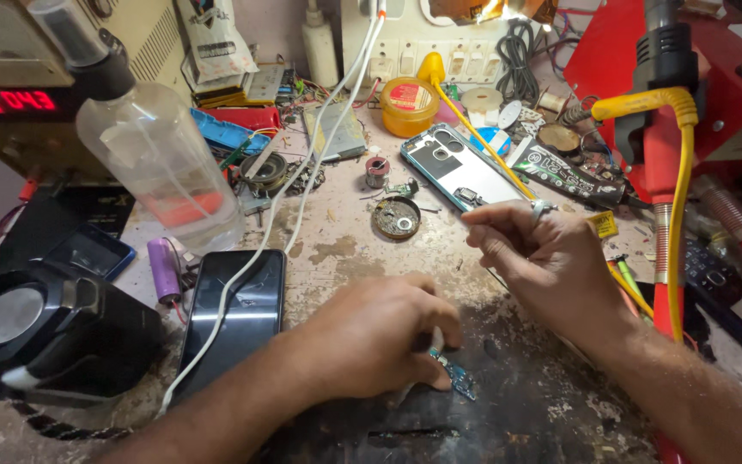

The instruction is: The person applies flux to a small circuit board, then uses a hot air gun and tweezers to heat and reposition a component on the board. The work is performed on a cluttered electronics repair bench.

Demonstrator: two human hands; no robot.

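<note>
Left hand (380,339) pinches small blue circuit board (457,376) against scorched worktop (543,404); right hand (551,258) closed around yellow-handled soldering iron (465,116), tip raised, board untouched

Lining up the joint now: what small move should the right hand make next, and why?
Probably lower the yellow soldering iron toward the small circuit board. The right hand holds it well above the bench, while the left hand already pins the board down.

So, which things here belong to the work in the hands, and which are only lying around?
In use:
left hand pinning small circuit board
right hand pinching thin tool

Lying about:
black phone
clear spray bottle
purple battery cell
open phone frame
orange tub
</note>
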